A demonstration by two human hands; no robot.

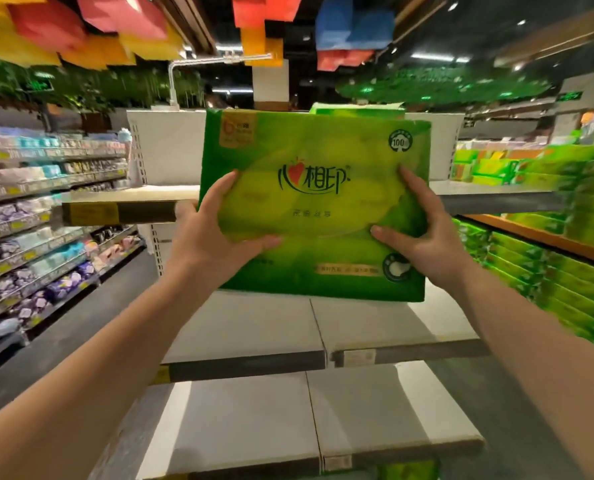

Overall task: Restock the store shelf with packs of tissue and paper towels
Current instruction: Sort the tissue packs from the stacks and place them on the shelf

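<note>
item: flat green plastic-wrapped tissue pack (314, 206), left hand (216, 233) and right hand (417, 226) gripping its sides, advisably keeping level while sliding onto white shelf board (143, 195) beyond the fingers.

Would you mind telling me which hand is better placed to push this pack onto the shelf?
Probably the left hand: it is spread across the pack face, while the right hand grips the side edge and can steady.
</note>
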